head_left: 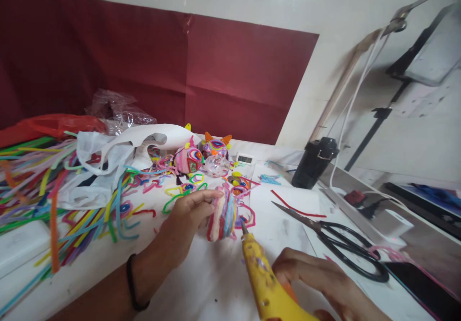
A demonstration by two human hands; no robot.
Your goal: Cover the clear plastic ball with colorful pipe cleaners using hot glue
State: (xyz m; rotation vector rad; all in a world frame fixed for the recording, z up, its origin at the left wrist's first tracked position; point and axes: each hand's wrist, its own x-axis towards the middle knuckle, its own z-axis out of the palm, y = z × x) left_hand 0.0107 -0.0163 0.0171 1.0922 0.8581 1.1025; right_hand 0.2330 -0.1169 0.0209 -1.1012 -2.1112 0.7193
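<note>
Between the thumb and fingers of my left hand (185,227) is a ball wrapped in striped pipe cleaners (224,218), pink, red, white, blue and purple. My right hand (317,278) grips a yellow hot glue gun (264,280), its fingers near the orange trigger. The gun's metal nozzle points up toward the ball's right side; I cannot tell whether it touches. Just behind the ball lie bent pipe-cleaner shapes, among them a pink loop (248,215). Two finished-looking pipe-cleaner figures, one pink (188,160) and one with orange ears (216,144), stand farther back.
Large black-handled scissors (324,230) lie at right beside a red pipe cleaner (297,206). A black phone (421,287), a black cylindrical container (315,162) and a small digital display (245,159) are around. Loose pipe cleaners (36,182) heap at left next to a white plastic bag (93,167).
</note>
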